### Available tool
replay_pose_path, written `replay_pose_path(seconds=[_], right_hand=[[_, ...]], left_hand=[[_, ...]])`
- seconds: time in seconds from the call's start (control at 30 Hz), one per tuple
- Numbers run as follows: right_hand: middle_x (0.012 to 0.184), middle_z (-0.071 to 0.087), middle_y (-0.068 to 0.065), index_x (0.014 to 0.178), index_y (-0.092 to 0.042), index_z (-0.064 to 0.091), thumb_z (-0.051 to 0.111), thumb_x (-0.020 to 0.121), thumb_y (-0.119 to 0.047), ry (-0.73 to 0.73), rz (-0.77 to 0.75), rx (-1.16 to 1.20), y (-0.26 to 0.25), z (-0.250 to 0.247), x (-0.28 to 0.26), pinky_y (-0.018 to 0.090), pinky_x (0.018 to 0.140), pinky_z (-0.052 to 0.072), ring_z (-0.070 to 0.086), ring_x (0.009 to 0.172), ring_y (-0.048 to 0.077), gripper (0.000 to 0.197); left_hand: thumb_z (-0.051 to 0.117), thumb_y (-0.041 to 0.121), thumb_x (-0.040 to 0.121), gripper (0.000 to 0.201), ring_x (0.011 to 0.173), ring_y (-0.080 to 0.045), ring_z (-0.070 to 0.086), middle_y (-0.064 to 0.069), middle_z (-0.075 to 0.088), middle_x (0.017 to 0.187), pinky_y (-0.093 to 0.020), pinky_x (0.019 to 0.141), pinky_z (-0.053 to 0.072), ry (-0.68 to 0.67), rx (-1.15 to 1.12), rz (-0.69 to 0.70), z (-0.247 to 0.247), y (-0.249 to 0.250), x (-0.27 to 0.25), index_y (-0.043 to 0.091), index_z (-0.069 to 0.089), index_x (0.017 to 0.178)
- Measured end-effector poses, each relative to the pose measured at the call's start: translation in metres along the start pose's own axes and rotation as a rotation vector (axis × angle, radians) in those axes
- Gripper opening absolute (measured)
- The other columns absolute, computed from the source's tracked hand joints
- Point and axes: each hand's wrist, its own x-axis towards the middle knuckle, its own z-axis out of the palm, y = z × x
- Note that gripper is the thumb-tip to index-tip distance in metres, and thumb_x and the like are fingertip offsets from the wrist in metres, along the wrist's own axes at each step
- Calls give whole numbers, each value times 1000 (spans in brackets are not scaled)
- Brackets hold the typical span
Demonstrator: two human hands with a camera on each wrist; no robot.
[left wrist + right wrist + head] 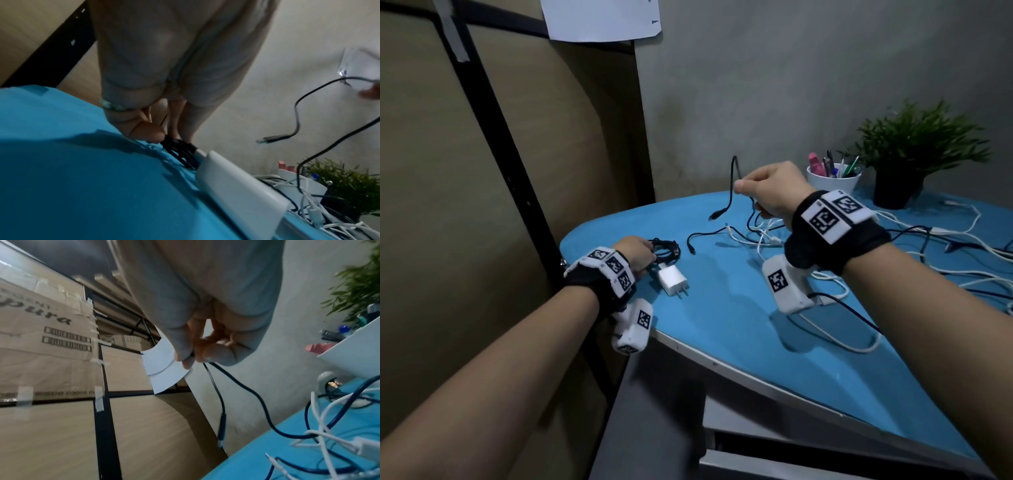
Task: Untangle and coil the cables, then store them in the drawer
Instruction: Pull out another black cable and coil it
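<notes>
A coiled black cable lies at the left end of the blue table, next to a white wall charger. My left hand grips this coil with curled fingers, right at the table surface. Above the table's middle, my right hand pinches a loose black cable whose plug end dangles down. In the right wrist view thumb and fingers clamp that black cable. A tangle of white and black cables spreads across the table under and right of my right hand.
A white cup of pens and a potted plant stand at the table's back right. More cables trail off to the right. A partly open grey drawer sits below the table edge. Cardboard boxes on a black rack fill the left.
</notes>
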Motion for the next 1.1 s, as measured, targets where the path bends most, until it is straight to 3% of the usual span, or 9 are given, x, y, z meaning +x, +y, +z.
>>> replay_pose_path(seconds=[0.07, 0.17, 0.33, 0.47, 0.57, 0.7, 0.87, 0.93, 1.1], right_hand=[[61, 56, 4, 75, -16, 65, 65, 88, -22, 31, -15, 98, 1, -13, -9, 22, 44, 43, 52, 49, 14, 14], [61, 59, 7, 76, -13, 62, 59, 91, -16, 32, -20, 232, 6, -30, -22, 22, 46, 47, 58, 47, 12, 16], [70, 63, 11, 87, -4, 63, 52, 95, -11, 30, -51, 382, 7, -55, -51, 19, 50, 50, 64, 51, 9, 15], [66, 64, 11, 78, -5, 62, 53, 94, -19, 47, 2, 507, 10, -76, -79, 22, 54, 50, 64, 56, 15, 22], [60, 62, 10, 72, -4, 63, 60, 87, -3, 59, -28, 476, 15, -89, -103, 21, 52, 51, 62, 50, 13, 15], [67, 58, 12, 78, -6, 57, 55, 84, 13, 51, -21, 408, 15, -105, -130, 18, 46, 50, 58, 43, 9, 20], [69, 63, 11, 83, -9, 56, 60, 85, 7, -5, -56, 339, 10, -121, -154, 20, 51, 50, 59, 46, 8, 16], [68, 64, 9, 81, -8, 57, 59, 85, 8, -20, -79, 318, 10, -126, -160, 18, 51, 50, 59, 46, 7, 16], [68, 65, 9, 85, -9, 58, 58, 86, 6, -10, -92, 316, 19, -145, -167, 17, 54, 51, 59, 55, 11, 16]], left_hand=[[51, 13, 94, 31, 108, -29, 58, -12, 59, 120, -33, 93, 47, -2, 300, 66, -3, 1, -6, 6, 59, 123], [43, 14, 97, 34, 118, -30, 53, -14, 54, 131, -33, 97, 43, -44, 507, 109, -4, 4, -18, 3, 55, 127], [40, 21, 99, 35, 122, -29, 48, -13, 52, 133, -33, 100, 38, 41, 413, 217, -3, 19, -41, 6, 55, 127], [41, 33, 98, 36, 89, -16, 54, -3, 59, 104, -30, 76, 45, -41, -154, 359, 16, 38, -75, 10, 61, 116], [42, 32, 98, 25, 88, -9, 53, 8, 58, 105, -22, 67, 44, -123, -293, 541, 35, 58, -113, 19, 61, 107], [50, 25, 95, 15, 84, -14, 58, 4, 60, 96, -30, 71, 50, -74, -248, 738, 55, 78, -145, 25, 60, 107], [58, 21, 91, 35, 73, -14, 58, 4, 60, 116, -31, 66, 55, -135, -68, 859, 85, 98, -162, 23, 55, 125], [61, 24, 89, 25, 73, -16, 62, 1, 66, 98, -25, 64, 50, -130, 50, 856, 97, 104, -167, 22, 63, 114], [56, 19, 92, 12, 74, -21, 64, -8, 66, 79, -37, 79, 54, -149, 214, 833, 115, 109, -155, 11, 62, 84]])
